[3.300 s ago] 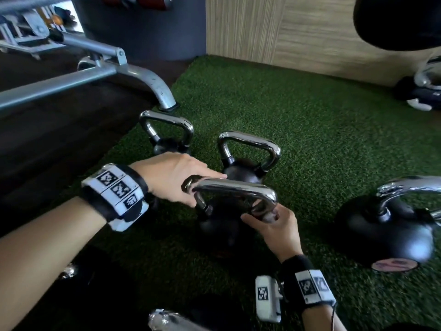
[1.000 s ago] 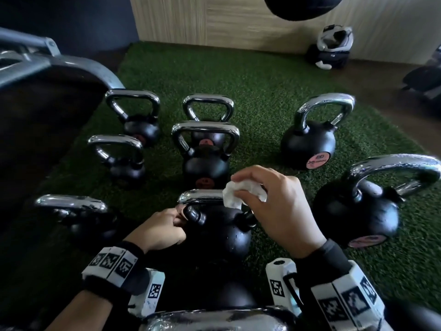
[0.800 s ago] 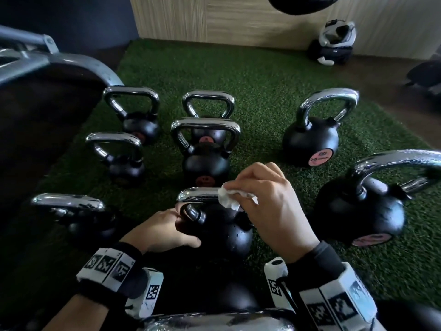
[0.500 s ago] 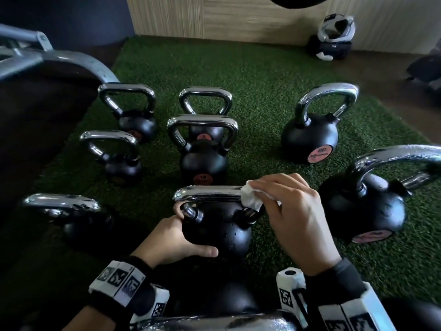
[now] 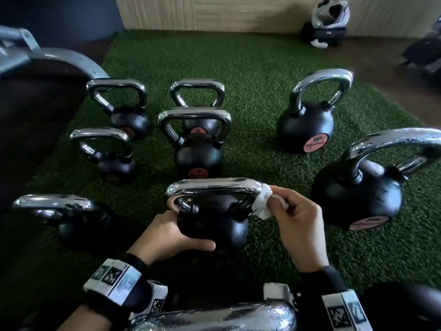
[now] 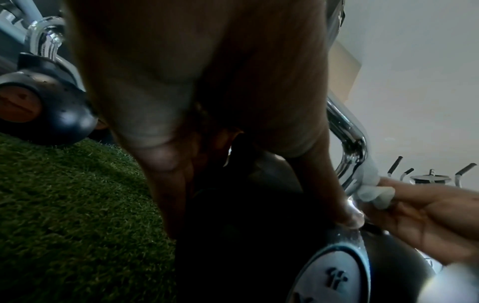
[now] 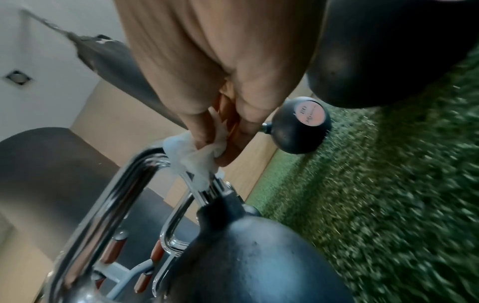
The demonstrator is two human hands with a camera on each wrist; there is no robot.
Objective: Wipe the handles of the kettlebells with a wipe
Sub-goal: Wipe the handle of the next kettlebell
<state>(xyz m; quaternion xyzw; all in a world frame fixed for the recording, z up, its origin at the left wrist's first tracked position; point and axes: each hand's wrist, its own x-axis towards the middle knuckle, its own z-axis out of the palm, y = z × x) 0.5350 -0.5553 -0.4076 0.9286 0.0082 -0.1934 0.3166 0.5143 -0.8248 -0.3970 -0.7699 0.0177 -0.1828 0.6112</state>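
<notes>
A: A person's right hand [image 5: 298, 225] pinches a crumpled white wipe [image 5: 263, 203] between thumb and fingertips, pressing it to the right bend of a chrome handle [image 5: 214, 188] on the nearest kettlebell [image 5: 212, 225], which stands upright on green turf [image 5: 250, 72].

B: And the left hand [image 5: 167, 237]?

A: It cups the black ball of that kettlebell from the left side, thumb laid across the front, fingers curled round the far side under the handle (the left wrist view shows a round badge low on the ball).

B: What surrounds them?

A: More kettlebells stand on the turf: four smaller ones [image 5: 198, 151] grouped just beyond, a larger one [image 5: 306, 125] farther right with a pink badge, and a big one [image 5: 358, 194] close to the right hand. Another one [image 5: 69, 218] sits to the left, in shadow. A grey metal frame [image 5: 47, 58] curves in at upper left, beside a wood-panelled wall [image 5: 214, 10].
</notes>
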